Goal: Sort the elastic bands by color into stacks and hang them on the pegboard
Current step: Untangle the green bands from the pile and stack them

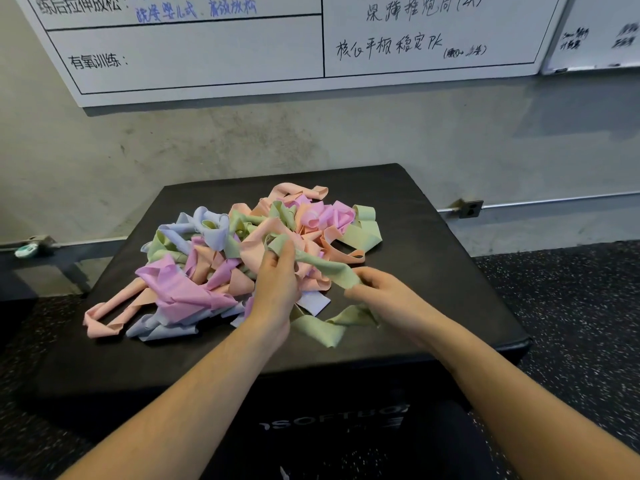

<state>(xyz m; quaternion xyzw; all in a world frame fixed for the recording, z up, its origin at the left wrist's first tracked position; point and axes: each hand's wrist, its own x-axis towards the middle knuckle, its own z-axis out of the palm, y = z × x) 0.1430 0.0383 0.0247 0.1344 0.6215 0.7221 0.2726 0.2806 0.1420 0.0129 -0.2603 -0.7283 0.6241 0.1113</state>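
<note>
A tangled heap of elastic bands in pink, peach, pale green and pale blue lies on a black padded box. My left hand pinches one end of a pale green band at the heap's near side. My right hand grips the same green band further along, to the right. The band stretches between both hands and its loose part trails down onto the box in front of them. No pegboard is in view.
A whiteboard with handwriting hangs on the concrete wall behind the box. A metal pipe with a bracket runs along the wall base. Speckled black flooring surrounds the box.
</note>
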